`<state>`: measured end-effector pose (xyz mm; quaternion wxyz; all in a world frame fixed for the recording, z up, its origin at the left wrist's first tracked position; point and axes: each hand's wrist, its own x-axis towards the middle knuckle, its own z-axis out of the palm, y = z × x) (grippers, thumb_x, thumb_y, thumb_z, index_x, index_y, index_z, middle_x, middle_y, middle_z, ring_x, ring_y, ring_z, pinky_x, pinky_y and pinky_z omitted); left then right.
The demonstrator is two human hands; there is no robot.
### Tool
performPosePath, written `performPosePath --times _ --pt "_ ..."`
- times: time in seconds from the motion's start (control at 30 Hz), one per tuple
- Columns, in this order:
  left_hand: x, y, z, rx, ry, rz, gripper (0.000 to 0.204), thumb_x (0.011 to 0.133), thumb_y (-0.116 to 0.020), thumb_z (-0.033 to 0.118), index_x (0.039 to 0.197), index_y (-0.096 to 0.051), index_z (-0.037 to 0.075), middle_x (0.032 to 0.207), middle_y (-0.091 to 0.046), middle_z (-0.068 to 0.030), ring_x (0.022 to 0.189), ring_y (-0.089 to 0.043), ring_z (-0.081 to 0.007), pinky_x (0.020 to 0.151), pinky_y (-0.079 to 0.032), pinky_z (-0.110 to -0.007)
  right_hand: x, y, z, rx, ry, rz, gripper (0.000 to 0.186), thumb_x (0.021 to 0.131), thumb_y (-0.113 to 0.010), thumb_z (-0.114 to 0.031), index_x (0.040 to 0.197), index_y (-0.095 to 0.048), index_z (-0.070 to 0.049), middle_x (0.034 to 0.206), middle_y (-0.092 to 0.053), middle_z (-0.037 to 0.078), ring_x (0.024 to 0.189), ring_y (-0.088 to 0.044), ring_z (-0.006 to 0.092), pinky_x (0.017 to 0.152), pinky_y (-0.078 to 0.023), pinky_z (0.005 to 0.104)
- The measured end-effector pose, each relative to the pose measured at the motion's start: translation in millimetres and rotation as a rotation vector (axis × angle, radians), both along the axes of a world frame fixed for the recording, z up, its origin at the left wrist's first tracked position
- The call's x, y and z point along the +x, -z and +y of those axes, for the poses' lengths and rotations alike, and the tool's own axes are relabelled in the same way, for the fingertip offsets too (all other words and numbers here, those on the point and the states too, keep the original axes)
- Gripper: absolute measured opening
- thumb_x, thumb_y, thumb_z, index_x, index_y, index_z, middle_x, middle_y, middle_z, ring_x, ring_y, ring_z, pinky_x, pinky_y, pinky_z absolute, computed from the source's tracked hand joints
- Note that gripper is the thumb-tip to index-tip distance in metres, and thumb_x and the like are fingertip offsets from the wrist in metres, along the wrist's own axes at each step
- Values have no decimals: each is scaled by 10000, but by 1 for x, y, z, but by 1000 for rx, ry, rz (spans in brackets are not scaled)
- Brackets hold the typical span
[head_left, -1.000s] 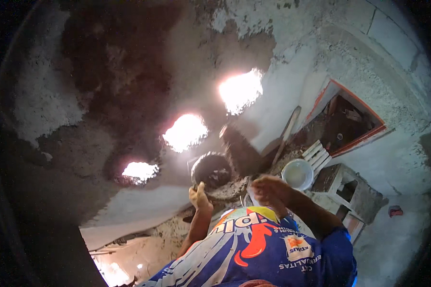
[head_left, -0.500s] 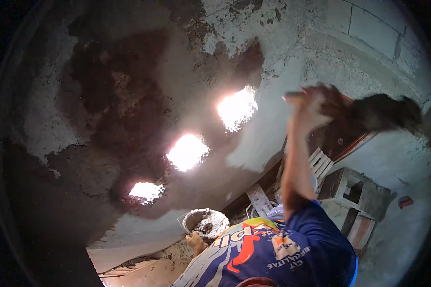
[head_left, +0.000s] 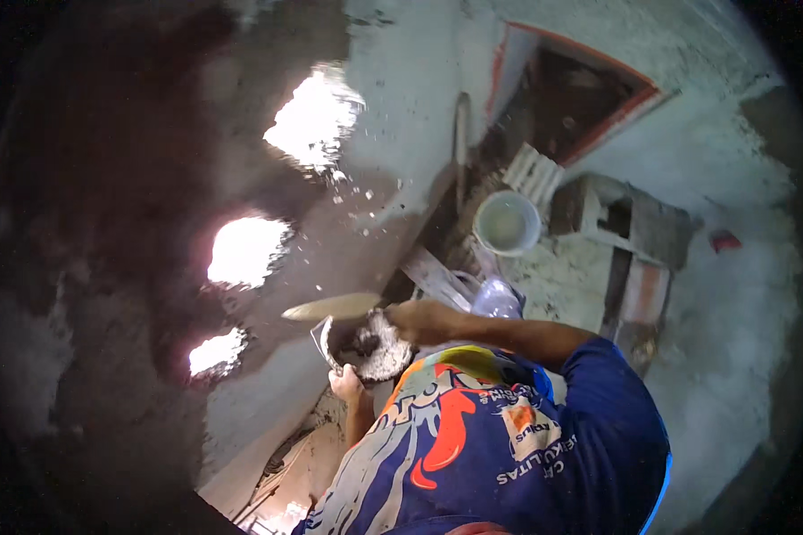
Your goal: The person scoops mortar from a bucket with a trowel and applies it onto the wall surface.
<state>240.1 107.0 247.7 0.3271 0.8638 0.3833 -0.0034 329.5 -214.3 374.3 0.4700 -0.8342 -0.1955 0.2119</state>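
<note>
My left hand (head_left: 346, 385) grips the near left rim of a mortar-crusted bucket (head_left: 388, 357), which is tilted and holds dark grey mortar. Over the bucket's far side, my right hand (head_left: 418, 321) is closed on a trowel. The pale, pointed trowel blade (head_left: 328, 308) extends left past the bucket's rim, slightly smeared by motion. Its handle is hidden in my fist. Beyond the bucket rises a wall (head_left: 134, 178) with dark wet patches of mortar and several bright holes (head_left: 248, 252). Small bits (head_left: 357, 194) hang in the air before it.
A white bucket (head_left: 507, 223) stands beyond my right forearm, beside a ribbed pale piece (head_left: 533, 174). Hollow concrete blocks (head_left: 629, 214) are stacked to its right. A red-edged opening (head_left: 571, 98) lies further back. A board (head_left: 437, 278) and a clear plastic bag (head_left: 498, 299) are near the bucket.
My right hand has swung from high on the right, where a dark blurred mass trailed it, down and left to the bucket. The view has shifted, and small bits now fly near the wall.
</note>
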Motion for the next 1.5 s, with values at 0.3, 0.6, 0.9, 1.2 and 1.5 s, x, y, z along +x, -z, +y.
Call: performPosePath --times 0.3,0.6,0.9,1.2,1.5 --pt "133 71 -165 -360 319 108 138 759 -534 13 735 -406 60 714 -385 10 665 -354 -89 594 -352 -260 -40 204 -245 -598 413 558 267 822 -527 -225 945 -630 -12 987 -656 254 927 -646 409 791 -515 505" --pt "295 229 -310 -166 860 119 108 800 -541 78 807 -479 -10 698 -483 -55 663 -424 -146 624 -413 -303 -87 566 -387 -908 436 646 312 877 -496 -246 1037 -622 -9 989 -655 243 953 -645 397 796 -523 484" --pt "363 414 -375 -212 975 228 405 811 -620 184 1156 -562 -19 943 -639 -191 861 -610 -240 774 -477 -373 -82 712 -410 -851 602 804 227 909 -512 -179 1047 -639 -51 846 -632 131 718 -593 265 653 -481 395" --pt "387 493 -335 -77 1093 243 532 799 -610 239 1258 -531 -19 1159 -626 -225 1072 -607 -344 932 -460 -385 -45 468 -349 -92 772 1084 349 898 -615 -270 1112 -519 -13 890 -634 122 734 -604 222 672 -491 381" --pt "345 386 -323 -570 717 255 307 798 -554 33 1099 -587 -18 950 -635 -45 805 -561 -118 706 -461 -262 -58 429 -307 -428 739 786 466 886 -601 -242 1252 -496 27 1137 -609 262 1025 -594 435 860 -488 451"
